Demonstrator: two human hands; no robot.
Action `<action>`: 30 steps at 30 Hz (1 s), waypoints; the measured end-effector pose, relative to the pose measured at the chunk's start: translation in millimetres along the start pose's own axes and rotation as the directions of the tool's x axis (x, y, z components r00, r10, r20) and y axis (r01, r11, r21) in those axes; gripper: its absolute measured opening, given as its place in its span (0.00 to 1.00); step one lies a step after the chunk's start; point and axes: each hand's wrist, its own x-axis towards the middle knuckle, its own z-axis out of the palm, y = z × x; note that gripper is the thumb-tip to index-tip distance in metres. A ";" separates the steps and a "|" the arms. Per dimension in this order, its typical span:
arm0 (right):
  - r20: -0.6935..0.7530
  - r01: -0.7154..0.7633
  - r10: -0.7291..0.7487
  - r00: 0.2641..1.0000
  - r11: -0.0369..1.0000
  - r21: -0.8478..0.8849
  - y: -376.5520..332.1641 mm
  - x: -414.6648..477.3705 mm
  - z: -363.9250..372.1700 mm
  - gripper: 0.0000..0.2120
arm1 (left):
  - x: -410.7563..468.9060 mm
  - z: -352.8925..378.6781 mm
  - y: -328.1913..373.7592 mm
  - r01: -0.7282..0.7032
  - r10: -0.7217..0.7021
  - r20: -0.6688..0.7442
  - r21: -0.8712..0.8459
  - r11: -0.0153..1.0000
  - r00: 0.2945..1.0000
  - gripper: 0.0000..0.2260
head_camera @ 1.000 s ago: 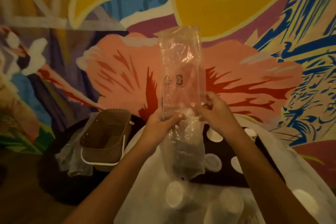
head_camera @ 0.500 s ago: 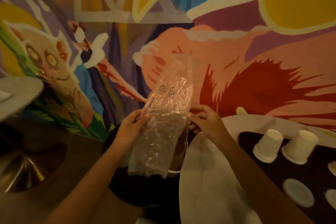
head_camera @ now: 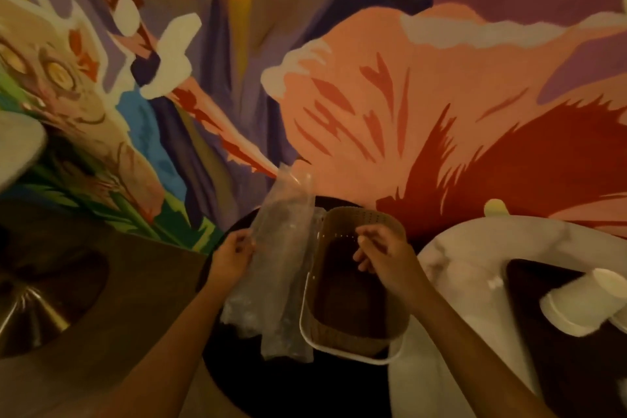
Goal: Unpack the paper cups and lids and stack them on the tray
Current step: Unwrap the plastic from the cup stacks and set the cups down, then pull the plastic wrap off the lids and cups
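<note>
An empty, crumpled clear plastic bag (head_camera: pixel 281 268) hangs to the left of a brown woven basket (head_camera: pixel 364 214). My left hand (head_camera: pixel 232 260) pinches the bag's left edge about halfway up. Over the basket's open top hovers my right hand (head_camera: pixel 383 256), its fingers loosely curled and apart from the bag, with nothing in them. At the far right a white paper cup (head_camera: pixel 583 302) sits on the dark tray (head_camera: pixel 543 343). Most of the tray is out of frame, and no lids show.
The basket, with a white rim, rests on a dark round stool (head_camera: pixel 288 387). To its right, a white marble table (head_camera: pixel 454 248) bears the tray. A painted wall stands close behind. A metal cone-shaped table base (head_camera: pixel 30 319) stands on the brown floor at left.
My view has swung left from the tray to the basket. The bag has dropped lower beside the basket. My right hand has let go of it, and only my left hand holds it.
</note>
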 end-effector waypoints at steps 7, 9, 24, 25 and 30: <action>-0.005 -0.047 0.047 0.999 0.997 -0.058 17.1 5.3 -0.1 0.09 | 15.2 58.5 -48.2 0.037 -0.097 0.103 0.469 0.883 0.990 0.28; -0.021 -0.037 0.035 0.999 0.996 -0.076 20.4 5.2 -1.7 0.11 | 16.7 69.3 -58.6 -0.062 -0.020 0.146 0.529 0.846 0.989 0.31; -0.170 -0.029 -0.024 0.985 0.952 -0.303 38.6 1.9 -29.6 0.09 | 18.8 64.4 -60.8 -0.230 0.058 0.310 0.557 0.798 0.949 0.15; -0.211 -0.030 -0.057 0.976 0.921 -0.388 39.2 2.3 -36.7 0.11 | 17.4 59.8 -56.6 -0.240 0.075 0.298 0.568 0.787 0.952 0.14; -0.298 -0.165 -0.080 0.951 0.684 -0.711 52.9 6.1 -84.8 0.20 | 8.9 43.7 -34.6 -0.351 0.271 0.224 0.547 0.760 0.936 0.12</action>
